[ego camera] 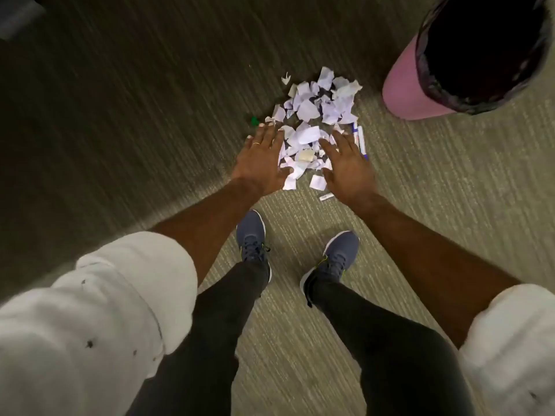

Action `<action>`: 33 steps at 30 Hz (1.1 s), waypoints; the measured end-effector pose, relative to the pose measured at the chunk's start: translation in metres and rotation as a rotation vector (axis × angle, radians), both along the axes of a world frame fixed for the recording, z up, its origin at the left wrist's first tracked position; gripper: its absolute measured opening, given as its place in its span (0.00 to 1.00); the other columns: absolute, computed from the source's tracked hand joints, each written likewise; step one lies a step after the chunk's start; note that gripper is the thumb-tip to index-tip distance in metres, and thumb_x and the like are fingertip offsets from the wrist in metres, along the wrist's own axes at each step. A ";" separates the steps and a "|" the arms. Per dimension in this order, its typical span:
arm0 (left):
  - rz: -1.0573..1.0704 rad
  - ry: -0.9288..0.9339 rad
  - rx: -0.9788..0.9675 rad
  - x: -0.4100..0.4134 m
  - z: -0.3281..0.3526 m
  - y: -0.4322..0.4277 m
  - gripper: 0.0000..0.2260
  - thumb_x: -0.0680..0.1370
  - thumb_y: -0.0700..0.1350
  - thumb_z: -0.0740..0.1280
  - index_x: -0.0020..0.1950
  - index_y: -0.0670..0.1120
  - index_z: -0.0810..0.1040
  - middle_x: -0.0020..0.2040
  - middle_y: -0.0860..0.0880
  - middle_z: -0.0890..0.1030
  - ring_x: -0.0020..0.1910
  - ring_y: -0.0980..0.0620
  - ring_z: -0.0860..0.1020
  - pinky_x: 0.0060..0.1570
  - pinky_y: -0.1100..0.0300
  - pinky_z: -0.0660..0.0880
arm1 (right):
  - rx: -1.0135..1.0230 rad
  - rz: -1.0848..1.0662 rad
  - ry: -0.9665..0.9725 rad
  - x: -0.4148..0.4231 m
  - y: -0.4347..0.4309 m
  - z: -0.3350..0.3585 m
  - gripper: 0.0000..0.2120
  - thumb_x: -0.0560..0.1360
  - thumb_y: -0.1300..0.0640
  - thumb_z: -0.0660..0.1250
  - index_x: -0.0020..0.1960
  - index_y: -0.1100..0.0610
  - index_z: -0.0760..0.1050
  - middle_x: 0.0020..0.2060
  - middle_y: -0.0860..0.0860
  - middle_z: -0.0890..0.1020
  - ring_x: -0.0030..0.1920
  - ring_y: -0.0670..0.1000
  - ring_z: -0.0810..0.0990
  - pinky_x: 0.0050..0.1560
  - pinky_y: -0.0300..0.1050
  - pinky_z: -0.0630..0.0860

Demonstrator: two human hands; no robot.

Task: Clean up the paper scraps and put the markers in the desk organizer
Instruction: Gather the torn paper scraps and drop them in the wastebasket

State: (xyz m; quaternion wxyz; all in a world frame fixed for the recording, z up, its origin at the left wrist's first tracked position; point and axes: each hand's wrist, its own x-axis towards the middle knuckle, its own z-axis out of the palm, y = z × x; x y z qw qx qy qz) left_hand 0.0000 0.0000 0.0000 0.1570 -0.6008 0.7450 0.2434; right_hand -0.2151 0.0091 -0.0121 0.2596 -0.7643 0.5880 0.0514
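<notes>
A heap of torn white paper scraps (318, 115) lies on the carpet in front of my feet. My left hand (264, 159) reaches down at the heap's left side, fingers straight and spread, holding nothing. My right hand (345, 163) is flat at the heap's right side, fingers straight, over some scraps. A few white markers (361, 139) lie just right of my right hand, partly hidden by it. Another marker (326, 196) lies near my right wrist. A small green object (254, 120) sits beyond my left fingertips.
A pink bin (411, 88) lined with a black bag stands at the upper right, near the heap. My two blue shoes (252, 235) stand on the grey-green carpet (120, 115) just behind the scraps. No desk organizer is in view.
</notes>
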 end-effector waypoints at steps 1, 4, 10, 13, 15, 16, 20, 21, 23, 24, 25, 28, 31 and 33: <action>-0.015 -0.021 0.017 -0.003 -0.017 0.000 0.38 0.80 0.62 0.60 0.82 0.45 0.48 0.82 0.43 0.50 0.81 0.42 0.48 0.78 0.42 0.52 | 0.006 0.012 0.009 0.003 0.000 -0.020 0.34 0.74 0.61 0.72 0.77 0.55 0.64 0.77 0.58 0.62 0.77 0.62 0.61 0.72 0.60 0.68; 0.001 -0.046 0.080 -0.012 -0.077 0.005 0.38 0.79 0.62 0.61 0.82 0.47 0.48 0.82 0.44 0.49 0.81 0.40 0.48 0.75 0.36 0.54 | 0.070 0.039 0.066 0.007 0.000 -0.076 0.35 0.73 0.63 0.72 0.77 0.53 0.64 0.77 0.58 0.63 0.76 0.64 0.62 0.71 0.62 0.69; 0.134 0.016 0.210 -0.037 -0.191 0.018 0.37 0.79 0.58 0.65 0.82 0.51 0.49 0.82 0.45 0.43 0.80 0.35 0.45 0.71 0.30 0.61 | 0.170 0.162 0.149 0.007 -0.008 -0.178 0.40 0.72 0.69 0.70 0.79 0.52 0.59 0.78 0.57 0.60 0.74 0.64 0.65 0.64 0.63 0.74; 0.131 0.011 0.218 -0.044 -0.235 0.021 0.38 0.78 0.60 0.66 0.81 0.52 0.50 0.82 0.45 0.41 0.80 0.36 0.40 0.70 0.29 0.63 | 0.201 0.220 0.182 0.008 -0.012 -0.214 0.40 0.75 0.71 0.65 0.81 0.51 0.54 0.80 0.56 0.56 0.77 0.64 0.60 0.64 0.64 0.74; 0.146 0.007 0.170 -0.045 -0.261 0.023 0.40 0.75 0.63 0.68 0.80 0.56 0.52 0.82 0.45 0.38 0.79 0.33 0.37 0.67 0.27 0.64 | 0.187 0.259 0.197 0.008 -0.013 -0.237 0.42 0.75 0.73 0.63 0.81 0.49 0.52 0.80 0.56 0.54 0.78 0.65 0.56 0.60 0.64 0.76; 0.153 -0.018 0.130 -0.045 -0.273 0.024 0.41 0.73 0.66 0.70 0.80 0.58 0.53 0.81 0.44 0.36 0.78 0.31 0.35 0.65 0.26 0.66 | 0.187 0.272 0.189 0.009 -0.014 -0.246 0.43 0.74 0.74 0.63 0.81 0.49 0.51 0.81 0.56 0.53 0.78 0.65 0.55 0.58 0.63 0.77; 0.138 -0.125 0.037 -0.041 -0.305 0.024 0.46 0.66 0.71 0.72 0.78 0.61 0.57 0.80 0.40 0.34 0.77 0.28 0.38 0.62 0.27 0.69 | 0.188 0.255 0.127 0.015 -0.016 -0.269 0.42 0.74 0.75 0.63 0.80 0.47 0.54 0.81 0.54 0.50 0.78 0.65 0.56 0.54 0.62 0.79; 0.141 -0.117 0.020 -0.040 -0.309 0.024 0.44 0.67 0.68 0.73 0.78 0.60 0.58 0.80 0.40 0.35 0.78 0.29 0.39 0.63 0.30 0.71 | 0.180 0.245 0.118 0.018 -0.017 -0.270 0.41 0.75 0.74 0.64 0.80 0.47 0.56 0.81 0.54 0.50 0.78 0.65 0.57 0.55 0.62 0.79; 0.169 -0.058 -0.016 -0.037 -0.314 0.026 0.37 0.71 0.59 0.75 0.76 0.58 0.63 0.81 0.42 0.39 0.80 0.33 0.43 0.65 0.37 0.73 | 0.156 0.239 0.124 0.023 -0.019 -0.272 0.38 0.74 0.72 0.67 0.78 0.49 0.60 0.80 0.55 0.53 0.76 0.66 0.61 0.53 0.62 0.79; 0.206 0.013 -0.019 -0.036 -0.314 0.027 0.33 0.74 0.53 0.75 0.75 0.57 0.65 0.82 0.44 0.41 0.80 0.35 0.47 0.65 0.40 0.74 | 0.137 0.244 0.122 0.024 -0.019 -0.272 0.37 0.73 0.72 0.68 0.76 0.50 0.62 0.79 0.56 0.56 0.74 0.66 0.64 0.50 0.61 0.79; 0.282 0.122 -0.012 -0.035 -0.312 0.027 0.29 0.76 0.49 0.74 0.74 0.56 0.67 0.82 0.45 0.46 0.80 0.38 0.53 0.64 0.43 0.76 | 0.110 0.245 0.108 0.025 -0.019 -0.272 0.34 0.73 0.72 0.67 0.75 0.51 0.64 0.78 0.57 0.59 0.71 0.66 0.68 0.47 0.60 0.80; 0.460 0.313 0.008 -0.032 -0.308 0.025 0.20 0.80 0.46 0.66 0.72 0.50 0.69 0.74 0.44 0.67 0.67 0.43 0.73 0.55 0.53 0.78 | 0.059 0.221 0.054 0.023 -0.018 -0.268 0.29 0.73 0.73 0.65 0.71 0.55 0.70 0.72 0.59 0.67 0.59 0.65 0.78 0.43 0.57 0.79; 0.443 0.208 -0.026 -0.031 -0.296 0.022 0.13 0.78 0.41 0.69 0.62 0.42 0.78 0.64 0.43 0.75 0.58 0.42 0.78 0.50 0.56 0.75 | 0.058 0.137 0.036 0.021 -0.018 -0.260 0.25 0.73 0.72 0.66 0.68 0.57 0.74 0.68 0.58 0.71 0.55 0.64 0.81 0.45 0.57 0.81; 0.457 0.204 -0.029 -0.030 -0.283 0.020 0.09 0.76 0.39 0.72 0.56 0.41 0.83 0.57 0.41 0.80 0.51 0.42 0.82 0.48 0.52 0.78 | 0.050 0.073 0.018 0.018 -0.020 -0.250 0.22 0.73 0.70 0.67 0.66 0.58 0.76 0.65 0.58 0.74 0.54 0.64 0.81 0.46 0.56 0.81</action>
